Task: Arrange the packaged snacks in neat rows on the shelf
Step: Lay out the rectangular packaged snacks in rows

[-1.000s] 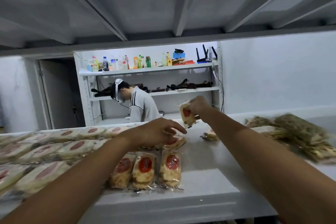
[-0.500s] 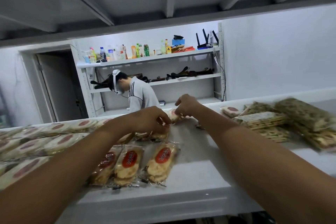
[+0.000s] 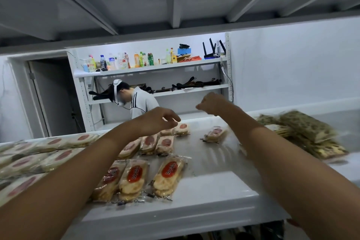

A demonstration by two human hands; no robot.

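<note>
Left hand [image 3: 155, 121] fingers released over back-row packet [image 3: 182, 129]; right hand [image 3: 212, 103] clenched, empty (seemingly). Advice: take stray packet [image 3: 215, 134], butt it squarely against that row.

White shelf [image 3: 214, 197]; red-oval clear snack packs [image 3: 169, 175]; green-speckled packs [image 3: 305, 126]

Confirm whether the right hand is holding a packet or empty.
Empty: the right hand hovers above the shelf, fingers curled, no wrapper showing in them; the nearest packet lies on the shelf below.
</note>
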